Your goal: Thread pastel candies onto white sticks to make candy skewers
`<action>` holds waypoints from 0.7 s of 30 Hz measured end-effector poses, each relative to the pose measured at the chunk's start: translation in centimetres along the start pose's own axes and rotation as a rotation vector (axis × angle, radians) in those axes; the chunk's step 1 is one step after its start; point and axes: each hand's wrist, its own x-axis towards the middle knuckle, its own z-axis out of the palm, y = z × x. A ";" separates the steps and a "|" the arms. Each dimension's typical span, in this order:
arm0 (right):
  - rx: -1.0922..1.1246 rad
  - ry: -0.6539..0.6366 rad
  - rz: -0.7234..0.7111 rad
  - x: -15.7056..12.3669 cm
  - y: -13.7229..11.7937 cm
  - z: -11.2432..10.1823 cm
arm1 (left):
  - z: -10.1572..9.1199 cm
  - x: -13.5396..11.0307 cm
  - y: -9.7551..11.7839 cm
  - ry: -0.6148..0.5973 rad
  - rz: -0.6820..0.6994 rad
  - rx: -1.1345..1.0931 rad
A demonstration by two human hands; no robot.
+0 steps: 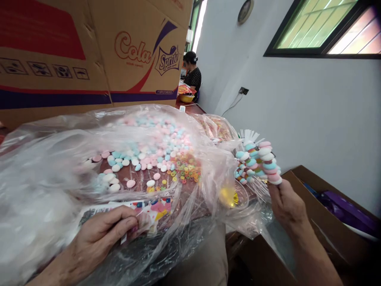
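Observation:
My left hand pinches the edge of a clear printed plastic packet with a colourful pattern, low at the left centre. On the right, my right hand is closed round the lower end of a candy stick threaded with pink, white and blue pieces. Just left of it lies a pile of similar candy sticks, with white stick ends poking out. Loose pink, white and blue candies lie in and under a large clear plastic bag. Beside them are small coloured candy rings.
A large cardboard box stands behind the bag. Farther back, a person is near a yellow bowl. An open carton with purple contents stands at the lower right, by the wall. A clear round container lies near the sticks.

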 end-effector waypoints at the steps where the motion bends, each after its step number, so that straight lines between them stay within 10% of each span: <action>1: 0.072 0.021 -0.034 -0.4 -1.3 -0.3 | 0.0 0.0 0.0 0.000 -0.002 -0.006; 10: 0.441 -0.334 -0.417 -6.1 -14.3 5.7 | -0.2 -1.5 -0.8 -0.007 -0.035 -0.018; 21: 0.284 -0.313 -0.565 -6.0 -13.0 10.6 | 0.0 -0.6 -1.4 -0.016 -0.073 -0.022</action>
